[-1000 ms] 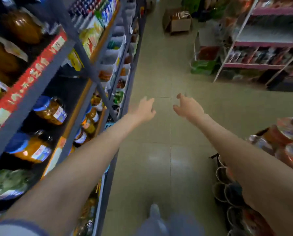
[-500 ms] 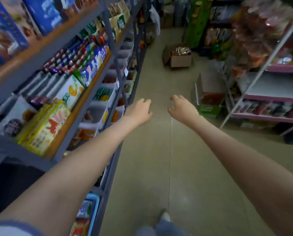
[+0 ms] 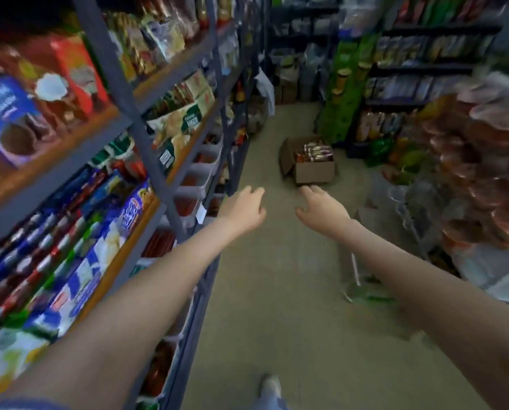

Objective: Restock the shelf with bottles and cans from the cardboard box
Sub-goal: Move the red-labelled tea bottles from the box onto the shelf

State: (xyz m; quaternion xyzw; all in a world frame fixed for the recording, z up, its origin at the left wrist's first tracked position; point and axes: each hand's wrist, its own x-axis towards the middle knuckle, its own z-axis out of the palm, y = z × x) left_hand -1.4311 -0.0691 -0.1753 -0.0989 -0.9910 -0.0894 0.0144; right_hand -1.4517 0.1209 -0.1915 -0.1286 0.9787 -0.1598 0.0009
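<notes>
Well, left hand (image 3: 244, 209) and right hand (image 3: 321, 209) spread, empty; cardboard box (image 3: 309, 161) lies beyond them, and a hasty grab could spill bottles.

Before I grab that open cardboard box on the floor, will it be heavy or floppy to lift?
Likely heavy: the cardboard box looks packed to the top with goods. With its top open, the walls may bow, so support the bottom.

both bare forearms stretch forward; the left hand (image 3: 245, 206) and right hand (image 3: 321, 206) hang palm-down, fingers loosely curled, holding nothing.
</notes>
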